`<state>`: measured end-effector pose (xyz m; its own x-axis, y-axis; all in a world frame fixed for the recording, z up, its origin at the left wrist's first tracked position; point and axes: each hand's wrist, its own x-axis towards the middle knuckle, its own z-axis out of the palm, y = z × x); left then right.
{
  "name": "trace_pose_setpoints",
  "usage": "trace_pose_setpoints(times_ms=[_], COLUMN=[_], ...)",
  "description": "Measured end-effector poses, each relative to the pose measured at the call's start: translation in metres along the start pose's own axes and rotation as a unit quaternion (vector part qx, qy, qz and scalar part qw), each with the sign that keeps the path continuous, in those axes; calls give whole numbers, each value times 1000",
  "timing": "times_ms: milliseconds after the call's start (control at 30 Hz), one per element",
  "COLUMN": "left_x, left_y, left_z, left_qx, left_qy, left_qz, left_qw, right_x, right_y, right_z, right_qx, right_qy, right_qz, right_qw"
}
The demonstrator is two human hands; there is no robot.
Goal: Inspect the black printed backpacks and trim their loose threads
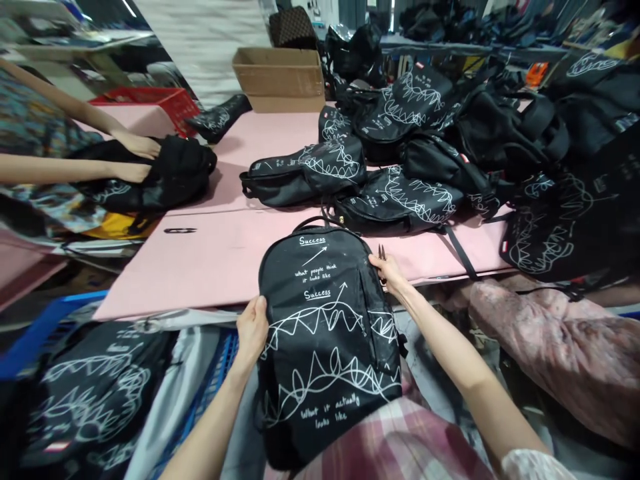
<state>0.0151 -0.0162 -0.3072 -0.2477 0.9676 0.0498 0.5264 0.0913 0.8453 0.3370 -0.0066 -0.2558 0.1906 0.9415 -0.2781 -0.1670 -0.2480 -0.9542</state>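
A black backpack [320, 347] with white zigzag drawings and handwritten words stands propped between my lap and the front edge of the pink table [210, 267], its printed front facing me. My left hand [253, 329] grips its left side, thumb on the front panel and the other fingers hidden behind. On the upper right side, my right hand [387, 272] pinches the bag's edge. Small dark thread snips [382, 253] stick up from that same hand, held along with the bag. The backpack's top handle [315, 221] rises over the table edge.
Several similar backpacks [410, 193] lie heaped across the table's right and back. At left, a co-worker's hands [137, 157] work on a black bag [183, 170]. Another pair of snips [180, 231] lies on the table. A cardboard box [280, 80] stands behind; a blue crate [55, 327] holds bags below left.
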Motion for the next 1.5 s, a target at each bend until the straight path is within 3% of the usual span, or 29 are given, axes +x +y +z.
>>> trace_pose_setpoints(times_ms=[233,567,767,1067,1500], left_x=[1,-6,-6,-1,1], left_y=[-6,5,7,-7,-13], left_z=[-1,-2,-2,0,3], left_qx=[-22,-17,-10,-16,-72], left_qy=[-6,7,12,0,-3], left_qz=[2,-6,-7,-18,-29], left_qw=[1000,1000,1000,1000,997], right_x=[-18,-23,-24,-20,-23], right_y=[-15,-25,-25,-12,-10], right_z=[-8,-1,-6,-17,-15], right_qx=[9,-83,-80,8,33], right_qy=[-61,-42,-56,-111,-97], right_qz=[-16,-51,-28,-10,-15], right_qw=[998,994,995,994,995])
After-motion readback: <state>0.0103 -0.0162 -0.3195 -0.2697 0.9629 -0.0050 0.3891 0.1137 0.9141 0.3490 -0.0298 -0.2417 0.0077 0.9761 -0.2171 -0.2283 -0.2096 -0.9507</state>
